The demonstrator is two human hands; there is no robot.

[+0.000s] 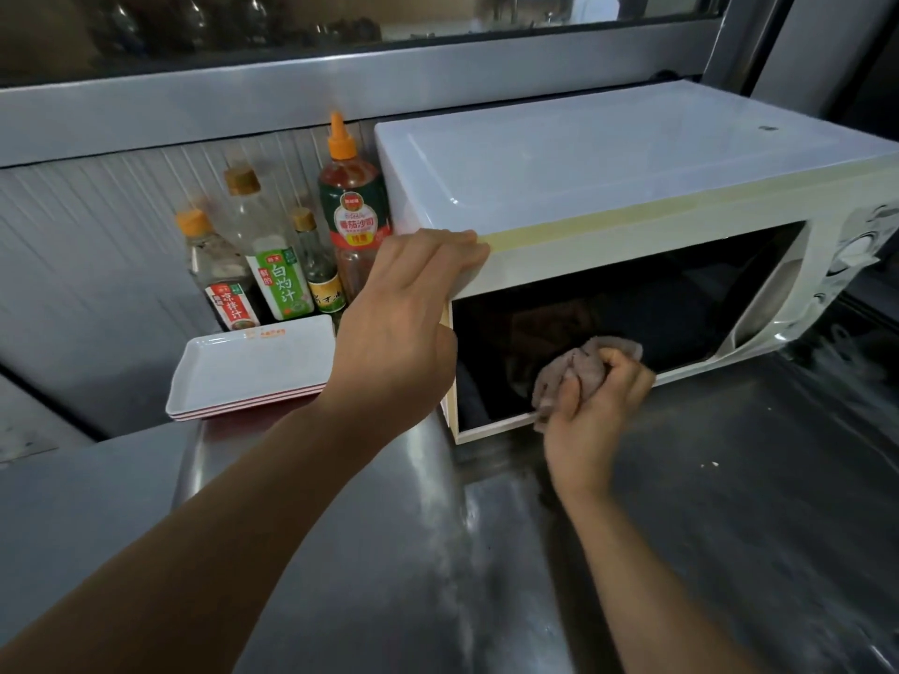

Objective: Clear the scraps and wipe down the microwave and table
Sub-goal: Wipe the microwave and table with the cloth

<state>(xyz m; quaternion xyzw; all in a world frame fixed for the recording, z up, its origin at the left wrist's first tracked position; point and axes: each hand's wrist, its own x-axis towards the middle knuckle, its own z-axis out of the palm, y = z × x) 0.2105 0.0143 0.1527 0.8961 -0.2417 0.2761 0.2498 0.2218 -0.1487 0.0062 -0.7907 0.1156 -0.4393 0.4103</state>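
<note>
A white microwave [608, 177] with a dark glass door stands on a stainless steel table [389, 552]. My left hand [404, 323] rests on the microwave's top front left corner, fingers laid over the edge. My right hand [596, 411] grips a crumpled pinkish-grey cloth [579, 367] and presses it against the lower part of the dark door, near its bottom edge. A few pale crumbs [710, 464] lie on the table to the right of my right hand.
Several sauce bottles [277, 265] stand against the ribbed wall left of the microwave. A stack of white rectangular trays [243, 372] lies in front of them. A metal window ledge [292, 104] runs above. The microwave's control knobs [861, 245] are at far right.
</note>
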